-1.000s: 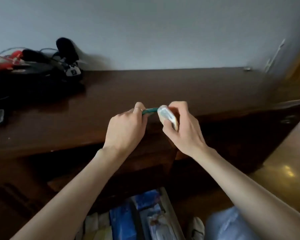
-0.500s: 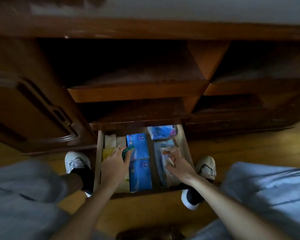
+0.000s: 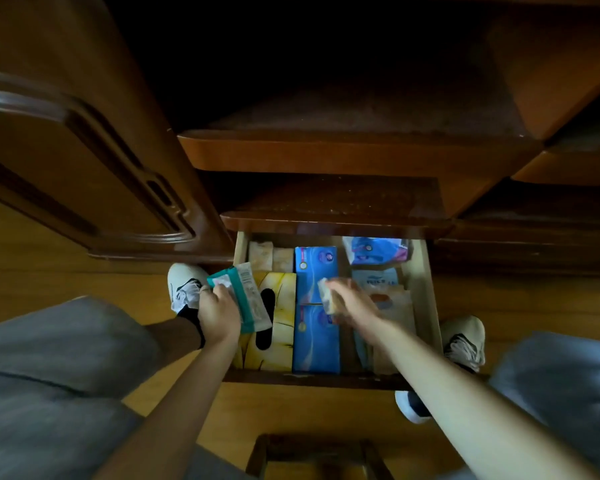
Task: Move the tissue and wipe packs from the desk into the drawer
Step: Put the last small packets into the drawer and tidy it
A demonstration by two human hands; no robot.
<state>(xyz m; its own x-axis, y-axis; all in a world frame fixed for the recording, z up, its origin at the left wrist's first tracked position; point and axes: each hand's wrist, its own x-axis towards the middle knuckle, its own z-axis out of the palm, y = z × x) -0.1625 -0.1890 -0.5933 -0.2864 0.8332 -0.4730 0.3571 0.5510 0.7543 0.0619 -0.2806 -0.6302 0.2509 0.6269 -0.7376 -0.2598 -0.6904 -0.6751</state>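
Left hand (image 3: 219, 311) grips teal wipe pack (image 3: 245, 292) above yellow box (image 3: 284, 306). Right hand (image 3: 350, 303) grips small pack (image 3: 328, 296) over blue box (image 3: 316, 268), inside open drawer (image 3: 425, 289).

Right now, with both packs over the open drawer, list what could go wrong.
1. The drawer already looks crowded with boxes and packs, so new ones may sit high and catch the shelf edge on closing.
2. The left hand holds the green wipe pack near the drawer's left wall; released there, it may land outside.
3. The right hand's small pack is blurred; its grip is unclear.
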